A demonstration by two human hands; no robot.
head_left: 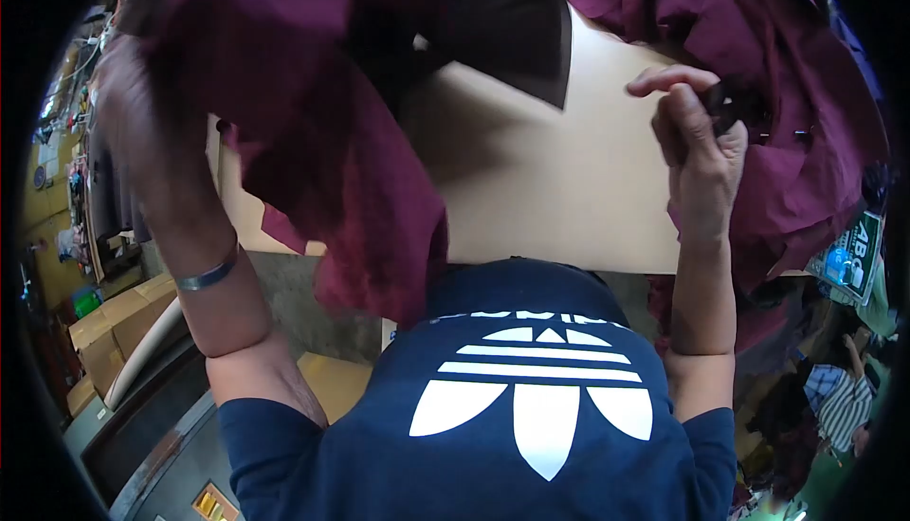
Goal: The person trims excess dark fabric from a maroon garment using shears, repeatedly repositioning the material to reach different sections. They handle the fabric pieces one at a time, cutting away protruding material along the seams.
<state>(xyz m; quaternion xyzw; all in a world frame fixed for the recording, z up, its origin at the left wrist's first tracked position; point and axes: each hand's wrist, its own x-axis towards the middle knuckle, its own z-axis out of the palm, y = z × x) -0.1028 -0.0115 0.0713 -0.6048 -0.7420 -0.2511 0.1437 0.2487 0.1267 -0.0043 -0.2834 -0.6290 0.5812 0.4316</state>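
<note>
Maroon cloth (379,170) hangs in folds at the upper left and drapes down over the table's near edge. My left hand (133,94) is raised at its left side, smeared by motion, its fingers hidden. Over the table (559,199) spreads a dark, pointed piece of fabric (517,37), casting a shadow. My right hand (701,127) is above the table's right part, its index finger bent out to the left and its other fingers curled round a small dark object (725,109) that I cannot make out. More maroon cloth (787,170) lies heaped just right of it.
Cardboard boxes (123,327) stand at the lower left, near a grey curved surface (171,455). A green and white printed bag (858,255) is at the right edge. Beyond it, at the lower right, a person in a striped top (848,393) is partly visible.
</note>
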